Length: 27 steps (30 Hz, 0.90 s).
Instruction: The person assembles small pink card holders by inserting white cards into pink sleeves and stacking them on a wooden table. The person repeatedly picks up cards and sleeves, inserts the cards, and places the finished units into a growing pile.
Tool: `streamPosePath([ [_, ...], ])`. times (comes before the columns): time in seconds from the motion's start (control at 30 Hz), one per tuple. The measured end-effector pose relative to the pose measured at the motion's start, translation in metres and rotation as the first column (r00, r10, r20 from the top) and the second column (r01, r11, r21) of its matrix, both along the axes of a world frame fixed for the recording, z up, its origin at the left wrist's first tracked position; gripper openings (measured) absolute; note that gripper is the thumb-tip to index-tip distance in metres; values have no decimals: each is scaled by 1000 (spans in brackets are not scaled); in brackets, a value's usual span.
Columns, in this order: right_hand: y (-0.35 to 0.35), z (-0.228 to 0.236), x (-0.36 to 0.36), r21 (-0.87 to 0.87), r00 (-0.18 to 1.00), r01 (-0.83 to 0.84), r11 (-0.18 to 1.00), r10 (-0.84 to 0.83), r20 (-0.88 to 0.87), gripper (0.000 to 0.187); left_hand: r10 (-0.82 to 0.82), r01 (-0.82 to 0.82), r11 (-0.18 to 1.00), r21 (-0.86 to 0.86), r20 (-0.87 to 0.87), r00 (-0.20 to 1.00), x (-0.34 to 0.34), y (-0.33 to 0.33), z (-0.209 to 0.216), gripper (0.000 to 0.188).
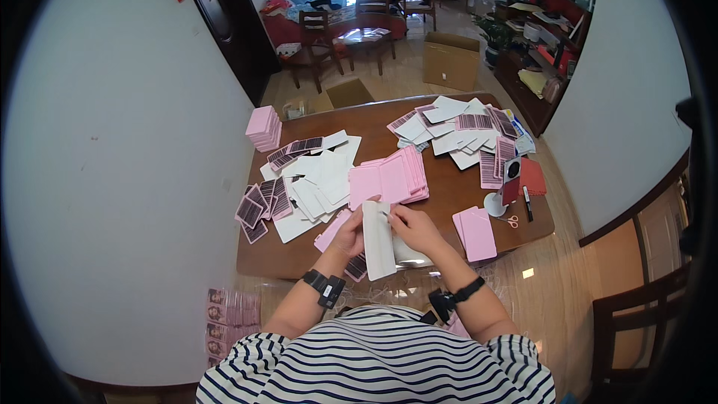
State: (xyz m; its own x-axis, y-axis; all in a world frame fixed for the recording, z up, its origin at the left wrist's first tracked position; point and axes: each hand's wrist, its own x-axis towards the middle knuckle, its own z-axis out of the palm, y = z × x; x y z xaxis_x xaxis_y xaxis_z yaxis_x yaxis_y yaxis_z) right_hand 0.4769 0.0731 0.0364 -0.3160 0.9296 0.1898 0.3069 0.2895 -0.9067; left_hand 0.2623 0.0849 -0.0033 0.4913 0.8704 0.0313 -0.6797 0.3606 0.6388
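Above the table's near edge I hold a long white folded card (379,243) upright. My left hand (350,235) is closed on its left edge. At its upper right edge, my right hand (416,229) is closed in a pinch; the fingertips are partly hidden, and a small greyish bit shows beside them. Just beyond my hands lies a fanned stack of pink cards (389,178). White cards (318,183) are spread to the left, with dark-striped pink-edged cards (256,206) beside them. Another pink card (330,230) lies partly under my left hand.
A pink block stack (264,129) stands at the far left corner. Mixed cards (456,131) are heaped far right. At the right are pink sheets (475,233), scissors (510,221), a black marker (528,204) and a phone on a white stand (495,204). Cardboard boxes (451,61) stand beyond the table.
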Motion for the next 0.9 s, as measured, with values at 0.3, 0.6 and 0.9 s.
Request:
streamPosePath([
  [0.3, -43, -12, -10, 47, 992, -109, 993, 106, 61, 28, -50, 54, 998, -37, 98, 994, -14, -1, 0, 65],
  [0.6, -79, -77, 30, -242, 691, 34, 970, 152, 706, 28, 3, 7, 999, -42, 235, 972, -42, -6, 32, 72],
  [0.9, 2, 9, -41, 170, 902, 277, 946, -317, 295, 25, 22, -19, 999, -29, 100, 995, -28, -15, 29, 78],
])
